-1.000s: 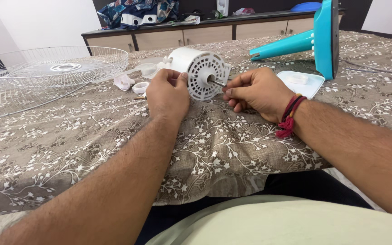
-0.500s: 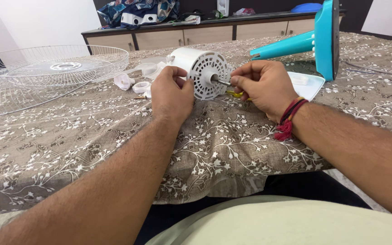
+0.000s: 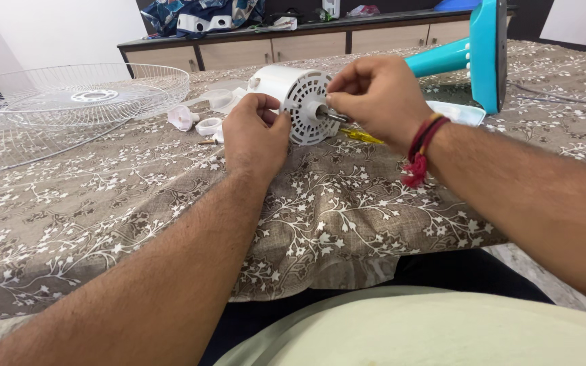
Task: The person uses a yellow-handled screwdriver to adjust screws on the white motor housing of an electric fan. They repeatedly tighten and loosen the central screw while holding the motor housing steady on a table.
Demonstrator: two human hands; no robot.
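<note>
Motor of a fan, white and round like a drum, lying on its side on the patterned cloth of the table, just beyond both hands. Long axis about level, running from the far left toward the near right, with the perforated front face and the short metal shaft turned toward the right hand. Left hand curled around the near left side of the motor body, fingers bent and pressed against the rim of the face, holding it steady. Right hand at the shaft end, thumb and fingertips closed together in a pinch on the tip of the shaft; cannot tell if some small part sits between the fingers. Red thread band tied on the right wrist. Right hand nearer to the shaft, left hand nearer to the body; both touching the motor. Something thin and yellow lying on the cloth just under the right hand, not held. Small white plastic parts beside the left hand, a little apart. Wire guard of the fan well apart to the left. Teal stand behind the right hand, at the far side. Wooden cabinet along the wall.
</note>
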